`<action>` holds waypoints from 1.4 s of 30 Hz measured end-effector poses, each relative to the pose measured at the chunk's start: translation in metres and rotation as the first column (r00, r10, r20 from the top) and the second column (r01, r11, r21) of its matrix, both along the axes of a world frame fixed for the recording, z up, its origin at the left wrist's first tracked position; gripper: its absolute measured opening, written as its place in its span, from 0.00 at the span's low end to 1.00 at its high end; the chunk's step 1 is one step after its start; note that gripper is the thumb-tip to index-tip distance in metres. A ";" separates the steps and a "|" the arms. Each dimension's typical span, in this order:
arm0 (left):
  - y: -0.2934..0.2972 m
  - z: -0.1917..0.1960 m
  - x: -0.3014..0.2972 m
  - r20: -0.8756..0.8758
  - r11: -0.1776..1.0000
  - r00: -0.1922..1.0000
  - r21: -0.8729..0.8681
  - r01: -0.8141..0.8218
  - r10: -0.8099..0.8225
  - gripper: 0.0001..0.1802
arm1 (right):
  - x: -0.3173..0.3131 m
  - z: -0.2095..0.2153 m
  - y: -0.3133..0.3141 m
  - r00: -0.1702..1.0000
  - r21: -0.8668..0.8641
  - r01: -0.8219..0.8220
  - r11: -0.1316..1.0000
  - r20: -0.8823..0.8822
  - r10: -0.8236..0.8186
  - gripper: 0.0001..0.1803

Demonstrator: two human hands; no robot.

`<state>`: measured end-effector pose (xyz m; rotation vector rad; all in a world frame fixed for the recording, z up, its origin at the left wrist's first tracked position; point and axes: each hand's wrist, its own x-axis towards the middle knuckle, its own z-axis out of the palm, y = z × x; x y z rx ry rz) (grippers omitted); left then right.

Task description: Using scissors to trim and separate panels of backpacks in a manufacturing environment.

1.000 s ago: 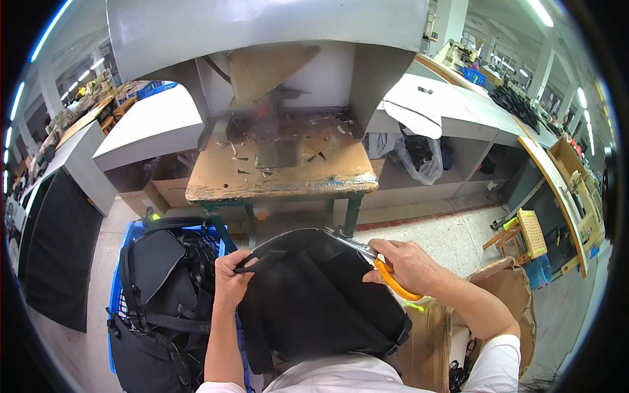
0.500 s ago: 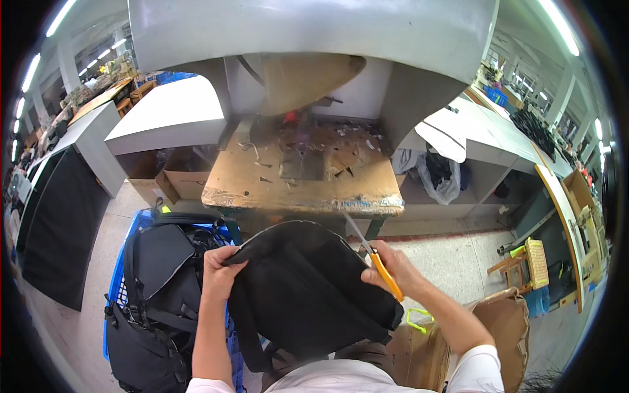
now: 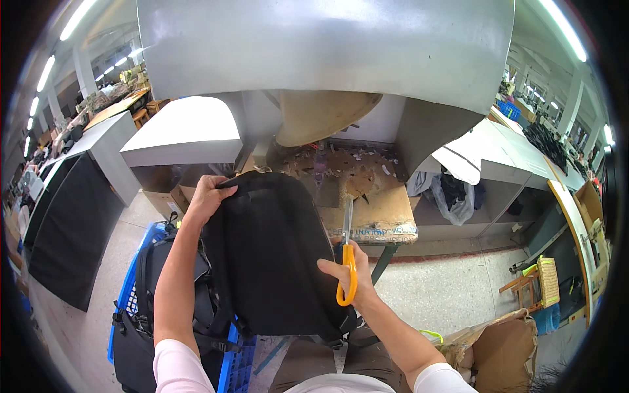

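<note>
A black fabric bag is held up in front of the wooden-topped table, its flat side facing the person and its upper part covering the table's left portion from view. The left hand is closed in a pinch, thumb and fingers gripping the bag's upper left corner. The right hand is curled around orange-handled scissors, the blades together and pointing toward the table; its thumb overlaps the bag's right edge, though whether it touches the cloth I cannot tell. Left of the table and nearer the person, a blue crate holds more black bags. To the table's right are an open cardboard box, nearer the person, and a wooden stool, well apart. Above the table sits a grey metal hood.
</note>
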<state>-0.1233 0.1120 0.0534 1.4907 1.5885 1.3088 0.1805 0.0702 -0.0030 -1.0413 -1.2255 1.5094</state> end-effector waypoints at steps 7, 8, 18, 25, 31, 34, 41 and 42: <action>0.036 -0.004 -0.007 -0.049 1.000 0.999 -0.028 -0.013 0.011 0.09 | -0.013 0.004 0.004 0.988 0.008 0.141 0.990 -0.068 -0.140 0.29; 0.040 -0.005 -0.007 -0.069 1.000 0.997 -0.014 -0.017 0.016 0.09 | -0.013 0.001 0.006 0.990 0.019 0.119 0.993 -0.082 -0.118 0.29; 0.033 -0.009 0.011 -0.079 0.994 0.992 -0.053 0.096 -0.100 0.10 | -0.006 -0.021 -0.019 0.992 0.030 0.111 0.993 -0.056 -0.109 0.29; -0.050 -0.044 0.029 0.163 0.995 0.984 -0.074 -0.064 0.075 0.08 | 0.029 -0.024 -0.040 0.997 -0.007 -0.076 0.997 -0.028 0.076 0.30; -0.127 -0.095 0.038 0.268 0.973 0.947 -0.194 -0.127 0.177 0.10 | 0.055 -0.023 -0.049 0.923 -0.151 -0.354 0.923 0.102 0.371 0.29; -0.137 -0.121 0.040 0.273 0.974 0.945 -0.182 -0.133 0.180 0.11 | 0.068 -0.035 -0.058 0.815 -0.091 -0.454 0.886 0.360 0.454 0.43; -0.138 -0.138 0.041 0.323 0.976 0.928 -0.171 -0.138 0.187 0.08 | 0.102 -0.037 -0.079 0.607 0.075 -0.552 0.830 0.719 0.339 0.45; -0.138 -0.139 0.043 0.342 0.976 0.921 -0.173 -0.134 0.188 0.07 | 0.106 -0.038 -0.080 0.610 0.072 -0.546 0.835 0.716 0.338 0.45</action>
